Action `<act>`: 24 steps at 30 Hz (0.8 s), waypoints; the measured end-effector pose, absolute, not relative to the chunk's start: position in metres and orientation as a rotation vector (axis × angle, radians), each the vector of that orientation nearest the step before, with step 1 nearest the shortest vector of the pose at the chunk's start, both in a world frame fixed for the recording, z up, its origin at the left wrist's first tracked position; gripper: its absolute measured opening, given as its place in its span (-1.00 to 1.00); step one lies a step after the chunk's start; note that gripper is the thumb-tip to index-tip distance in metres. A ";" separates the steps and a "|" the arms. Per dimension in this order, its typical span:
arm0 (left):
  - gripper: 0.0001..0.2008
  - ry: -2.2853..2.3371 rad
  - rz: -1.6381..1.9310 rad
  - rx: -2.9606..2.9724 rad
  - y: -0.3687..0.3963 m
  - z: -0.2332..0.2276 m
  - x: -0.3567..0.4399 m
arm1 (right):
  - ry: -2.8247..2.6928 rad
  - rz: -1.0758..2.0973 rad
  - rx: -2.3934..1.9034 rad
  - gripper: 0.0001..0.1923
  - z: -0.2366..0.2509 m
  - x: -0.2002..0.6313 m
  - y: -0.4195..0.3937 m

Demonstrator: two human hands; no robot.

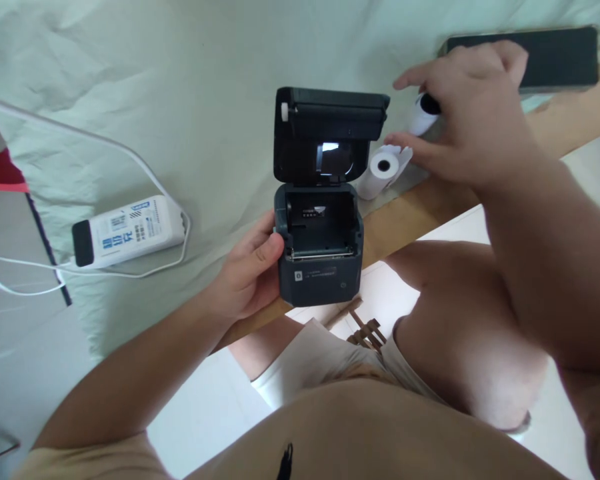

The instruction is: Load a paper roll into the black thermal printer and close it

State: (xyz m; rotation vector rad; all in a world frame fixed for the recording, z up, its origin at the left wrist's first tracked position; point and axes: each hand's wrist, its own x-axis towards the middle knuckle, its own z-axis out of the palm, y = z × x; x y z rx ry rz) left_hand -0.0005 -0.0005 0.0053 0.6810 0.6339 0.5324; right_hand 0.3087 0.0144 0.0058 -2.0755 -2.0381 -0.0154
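The person wears a tan short-sleeved top, which fills the frame's lower edge from 7 to 5 o'clock; a small black mark sits on its front near 6 o'clock. Pale, off-white shorts show just above it, toward the centre, with bare thighs beyond. Both forearms are bare, with no sleeves, watch or bands on the wrists. The left hand point(247, 270) and the right hand point(467, 117) are bare too, with no gloves and no rings in view.

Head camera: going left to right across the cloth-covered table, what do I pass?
White power bank with cable → left hand gripping the open label printer → paper roll → right hand over a second roll → dark phone.
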 end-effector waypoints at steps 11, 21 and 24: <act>-0.67 0.563 0.552 0.676 -0.001 0.003 -0.002 | -1.739 -0.018 -1.951 -0.24 0.003 0.312 -0.011; -0.61 0.561 0.537 0.659 0.001 0.000 -0.002 | -1.855 0.047 -1.780 -0.60 -0.007 0.306 -0.022; -0.63 0.566 0.544 0.652 0.001 0.001 -0.002 | -1.807 0.066 -1.744 -0.58 -0.007 0.310 -0.018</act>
